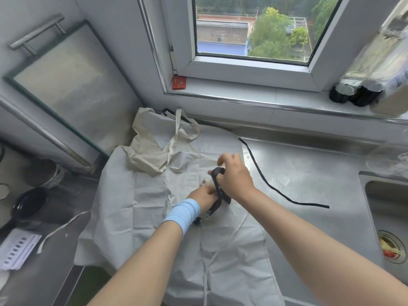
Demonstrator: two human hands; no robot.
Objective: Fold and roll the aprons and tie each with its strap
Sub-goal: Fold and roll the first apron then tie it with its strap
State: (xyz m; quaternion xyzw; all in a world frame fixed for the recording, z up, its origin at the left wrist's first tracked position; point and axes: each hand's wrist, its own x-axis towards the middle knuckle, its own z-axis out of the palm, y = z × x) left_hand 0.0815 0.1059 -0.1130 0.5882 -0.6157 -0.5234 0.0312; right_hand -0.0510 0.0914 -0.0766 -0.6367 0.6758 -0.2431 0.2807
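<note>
Looping the black strap (217, 184) over the rolled apron (205, 215), we are hooking it with our right hand (235, 177), fingers curled through the loop, while our left hand (204, 198) is gripping the roll just beneath. The strap is running lengthwise between both hands, nearer the right.

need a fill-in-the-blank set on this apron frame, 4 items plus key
1. The strap looped over the right hand is ____ in colour.
2. The left hand, gripping a small bundle, has a light ____ band on its wrist.
3. The crumpled beige apron partly overlaps a spread ____ apron.
4. The sink is set into the counter on the person's ____ side.

Missing words: black; blue; white; right
</note>
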